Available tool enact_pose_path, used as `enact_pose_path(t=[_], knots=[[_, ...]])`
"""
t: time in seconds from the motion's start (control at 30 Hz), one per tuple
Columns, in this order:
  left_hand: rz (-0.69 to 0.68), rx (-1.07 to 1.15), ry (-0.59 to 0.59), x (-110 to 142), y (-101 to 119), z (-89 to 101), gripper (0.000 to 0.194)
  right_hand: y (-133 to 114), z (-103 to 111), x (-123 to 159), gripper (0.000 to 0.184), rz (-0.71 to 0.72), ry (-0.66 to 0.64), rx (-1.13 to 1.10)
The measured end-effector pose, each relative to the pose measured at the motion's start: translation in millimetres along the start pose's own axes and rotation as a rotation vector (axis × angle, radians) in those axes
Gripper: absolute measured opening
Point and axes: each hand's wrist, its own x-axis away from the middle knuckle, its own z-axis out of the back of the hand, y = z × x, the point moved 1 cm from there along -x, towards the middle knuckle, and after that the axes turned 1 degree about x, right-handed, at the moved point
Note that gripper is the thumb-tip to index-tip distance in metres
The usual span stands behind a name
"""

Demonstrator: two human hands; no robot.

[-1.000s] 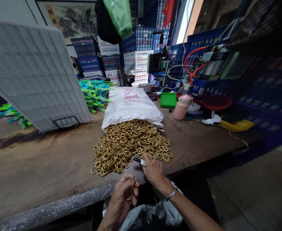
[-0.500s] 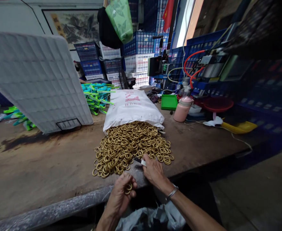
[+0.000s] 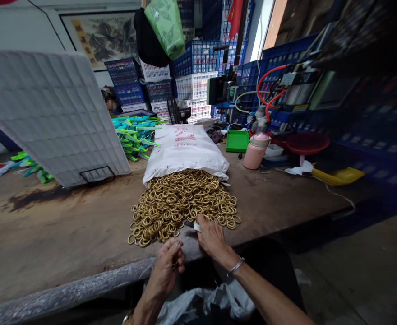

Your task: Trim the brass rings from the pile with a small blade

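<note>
A heap of brass-coloured rings point(image 3: 185, 198) spills from the mouth of a white sack point(image 3: 188, 155) onto the table. My right hand point(image 3: 214, 237) rests at the heap's front edge, closed on a small knife point(image 3: 191, 225) with a dark blade and a white grip. The blade points left, touching or just over the nearest rings. Close to the table's front edge, my left hand point(image 3: 168, 266) is curled round a few rings, now mostly hidden by the fingers. Grey cloth or plastic point(image 3: 205, 307) lies below both hands.
A white padded panel point(image 3: 53, 117) stands at left, before blue and green plastic pieces point(image 3: 136, 135). A green tray point(image 3: 237, 141), a pink bottle point(image 3: 255, 151), a red dish point(image 3: 307, 143) and a yellow scoop point(image 3: 339, 176) are to the right. Part of a person point(image 3: 109, 101) shows behind.
My left hand has risen slightly and turned, so the rings in it are now mostly covered. My right hand keeps the knife at the heap's edge. The head view has shifted a little.
</note>
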Motion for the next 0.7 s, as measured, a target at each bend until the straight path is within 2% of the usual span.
enact_pose_path(t=[0.17, 0.27, 0.4, 0.5, 0.7], knots=[[-0.017, -0.048, 0.05, -2.3, -4.5, 1.1, 0.031, 8.1, -3.7, 9.9, 0.025, 0.155, -0.029, -0.085], [-0.028, -0.057, 0.089, -4.3, -5.0, 1.6, 0.032, 11.8, -1.7, 10.0, 0.028, 0.138, 0.015, -0.136], [-0.032, -0.067, 0.104, -5.8, -3.1, 0.6, 0.033, 8.6, 2.6, 7.3, 0.022, 0.087, 0.003, -0.122], [-0.032, -0.09, 0.113, -6.0, -2.3, -0.8, 0.034, 3.7, 2.8, 7.6, 0.016, 0.091, 0.004, -0.108], [-0.048, -0.141, 0.138, -8.9, -5.4, -2.9, 0.036, 4.9, 3.5, 5.7, 0.018, 0.116, 0.005, -0.157]])
